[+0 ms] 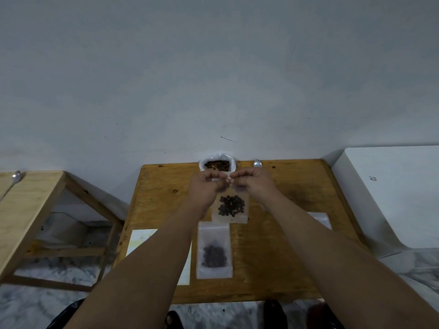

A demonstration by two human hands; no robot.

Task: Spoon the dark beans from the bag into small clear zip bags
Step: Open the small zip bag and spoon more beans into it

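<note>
Clear plastic, pinched at its top edge: the zip bag [231, 206] is held between both hands, with a clump of dark beans low inside it. The left hand [206, 186] and right hand [251, 184] each have fingers curled onto the strip, their fingertips meeting at the middle. This looks like pressing the seal shut, though I cannot tell whether the zip has caught. I also cannot tell whether the bag's bottom edge rests on the table [285, 257].

What could go wrong:
- A seal closed only partway would let beans roll out once the bag is laid flat. The thin strip is easy to misalign under the fingertips.
- The knuckles sit just in front of the big bag [217, 164], which stands open at the table's far edge. A forward nudge could tip it and scatter its beans.
- The held bag hangs just beyond the second zip bag [214, 250], so setting it down carelessly could push that one toward the near edge.

Counted:
- Two zip bags with beans, one held and one lying flat.
- One big bag.
- Two spoons — one spoon [257, 163] right of the big bag and a far spoon [17, 176] on the side table [31, 210].
- One white sheet [140, 243], on the left.
- Empty bags [319, 219] by the right forearm — number hidden.
</note>
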